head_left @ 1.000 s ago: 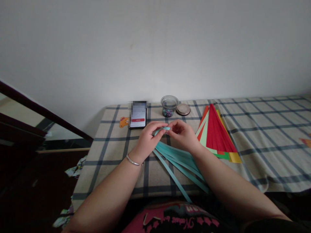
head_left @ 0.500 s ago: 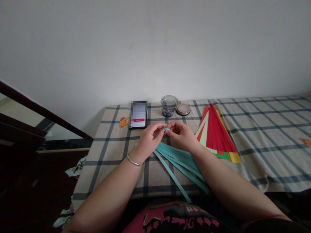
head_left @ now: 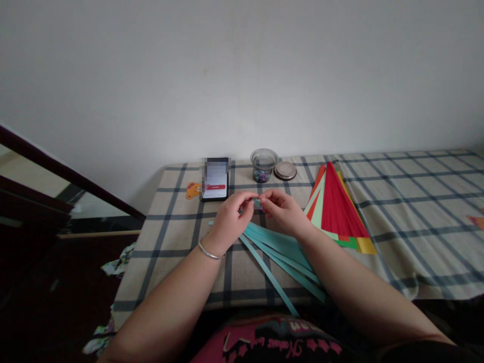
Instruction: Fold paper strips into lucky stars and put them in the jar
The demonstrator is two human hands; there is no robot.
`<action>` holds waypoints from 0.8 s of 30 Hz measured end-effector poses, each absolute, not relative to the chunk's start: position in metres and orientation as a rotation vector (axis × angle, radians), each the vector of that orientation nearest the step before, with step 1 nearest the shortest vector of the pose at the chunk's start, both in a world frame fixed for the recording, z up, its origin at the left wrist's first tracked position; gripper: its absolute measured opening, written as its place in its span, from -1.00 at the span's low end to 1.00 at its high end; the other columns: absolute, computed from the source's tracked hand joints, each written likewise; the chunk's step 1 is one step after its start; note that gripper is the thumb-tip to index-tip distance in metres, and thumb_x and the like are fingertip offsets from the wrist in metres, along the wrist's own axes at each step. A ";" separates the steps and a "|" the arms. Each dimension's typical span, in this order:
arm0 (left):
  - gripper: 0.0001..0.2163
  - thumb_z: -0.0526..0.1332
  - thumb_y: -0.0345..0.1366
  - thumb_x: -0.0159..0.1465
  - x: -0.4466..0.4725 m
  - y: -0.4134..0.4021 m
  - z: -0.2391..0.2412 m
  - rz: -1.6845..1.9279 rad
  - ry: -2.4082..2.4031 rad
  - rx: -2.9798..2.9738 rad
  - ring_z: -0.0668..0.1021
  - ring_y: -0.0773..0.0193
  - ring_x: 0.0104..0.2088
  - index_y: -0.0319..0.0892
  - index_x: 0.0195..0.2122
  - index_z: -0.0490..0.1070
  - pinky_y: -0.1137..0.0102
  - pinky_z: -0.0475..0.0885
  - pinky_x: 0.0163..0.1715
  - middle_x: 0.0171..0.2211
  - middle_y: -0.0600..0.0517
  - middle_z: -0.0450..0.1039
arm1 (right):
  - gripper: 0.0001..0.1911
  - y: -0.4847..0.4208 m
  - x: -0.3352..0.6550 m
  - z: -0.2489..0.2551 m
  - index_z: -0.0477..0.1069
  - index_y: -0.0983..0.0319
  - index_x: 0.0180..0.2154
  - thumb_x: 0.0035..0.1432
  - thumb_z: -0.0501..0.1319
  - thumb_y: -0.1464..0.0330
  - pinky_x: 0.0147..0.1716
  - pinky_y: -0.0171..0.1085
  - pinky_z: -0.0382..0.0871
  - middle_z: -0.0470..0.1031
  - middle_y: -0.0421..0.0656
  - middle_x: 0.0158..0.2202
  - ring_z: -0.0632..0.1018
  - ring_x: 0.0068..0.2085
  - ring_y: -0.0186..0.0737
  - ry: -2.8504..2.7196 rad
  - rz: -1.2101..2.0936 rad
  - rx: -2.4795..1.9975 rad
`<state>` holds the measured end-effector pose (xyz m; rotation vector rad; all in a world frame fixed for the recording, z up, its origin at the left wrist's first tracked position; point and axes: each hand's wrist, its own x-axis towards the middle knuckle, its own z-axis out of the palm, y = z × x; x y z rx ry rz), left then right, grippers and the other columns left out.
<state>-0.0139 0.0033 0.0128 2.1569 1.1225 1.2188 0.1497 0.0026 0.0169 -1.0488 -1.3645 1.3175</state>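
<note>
Both hands meet above the checked cloth [head_left: 170,242], pinching one teal paper strip [head_left: 257,202] between their fingertips. My left hand [head_left: 230,219], a silver bangle on its wrist, grips the strip's left side. My right hand [head_left: 284,212] pinches its right side. Under my hands lies a loose bundle of teal paper strips [head_left: 280,254], running toward my body. A fan of red, yellow, green and pale strips [head_left: 336,209] lies just right of my right hand.
A phone [head_left: 215,179] with a lit screen lies behind my hands. Beside it stand a clear round jar [head_left: 263,164] with small coloured bits and its lid [head_left: 285,170]. The wall is close behind; the cloth's left edge drops off to a dark floor.
The curved loop of teal strip has been drawn tight into a small fold between my fingertips. Both hands stayed almost in place, closing slightly together.
</note>
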 end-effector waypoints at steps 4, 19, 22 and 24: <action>-0.83 0.09 -0.40 0.30 -0.013 0.003 0.013 1.228 1.146 2.075 0.56 0.32 -0.33 -0.19 -0.14 0.42 0.44 0.47 -0.34 -0.26 -0.02 0.53 | -0.60 0.002 0.150 0.017 0.34 0.22 -0.39 -0.03 0.27 0.01 -0.52 -0.35 0.23 0.33 -0.29 -0.54 0.34 -0.51 -0.38 -1.358 1.328 -1.078; -0.86 0.16 -0.38 0.27 -0.013 0.004 0.012 1.206 1.137 2.053 0.57 0.31 -0.33 -0.16 -0.17 0.44 0.42 0.49 -0.33 -0.27 -0.01 0.54 | -0.56 0.003 0.149 0.016 0.36 0.22 -0.42 -0.10 0.31 -0.01 -0.50 -0.34 0.28 0.39 -0.27 -0.53 0.39 -0.52 -0.39 -1.282 1.379 -1.058; -0.85 0.17 -0.37 0.27 -0.015 0.005 0.011 1.206 1.097 2.056 0.58 0.30 -0.30 -0.16 -0.15 0.45 0.42 0.50 -0.31 -0.25 -0.02 0.54 | -0.53 0.004 0.150 0.015 0.36 0.22 -0.42 -0.11 0.30 -0.05 -0.51 -0.33 0.29 0.44 -0.24 -0.52 0.40 -0.53 -0.38 -1.255 1.394 -1.053; -0.85 0.18 -0.37 0.27 -0.016 0.005 0.011 1.208 1.073 2.068 0.59 0.29 -0.28 -0.15 -0.15 0.46 0.41 0.50 -0.29 -0.23 -0.03 0.54 | -0.53 0.004 0.150 0.015 0.36 0.22 -0.42 -0.12 0.31 -0.05 -0.51 -0.33 0.30 0.46 -0.24 -0.52 0.41 -0.53 -0.38 -1.241 1.418 -1.047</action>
